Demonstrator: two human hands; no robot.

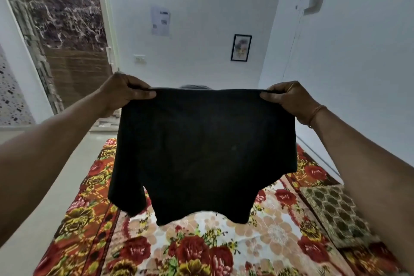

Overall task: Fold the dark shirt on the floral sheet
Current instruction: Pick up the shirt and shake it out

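Note:
The dark shirt (pixel 206 152) hangs in the air in front of me, spread wide, with a sleeve drooping at its lower left. My left hand (pixel 125 92) pinches its top left corner and my right hand (pixel 289 98) pinches its top right corner, both at chest height. Below it lies the floral sheet (pixel 201 251), red and yellow roses on white, spread flat. The shirt's lower edge hangs clear above the sheet and hides the sheet's far middle part.
A patterned green-brown cloth (pixel 336 213) lies on the sheet's right side. Pale floor (pixel 44 197) runs along the left. A door with a marble pattern (pixel 65 29) stands at the back left. White walls close in behind and to the right, with a framed picture (pixel 241 47).

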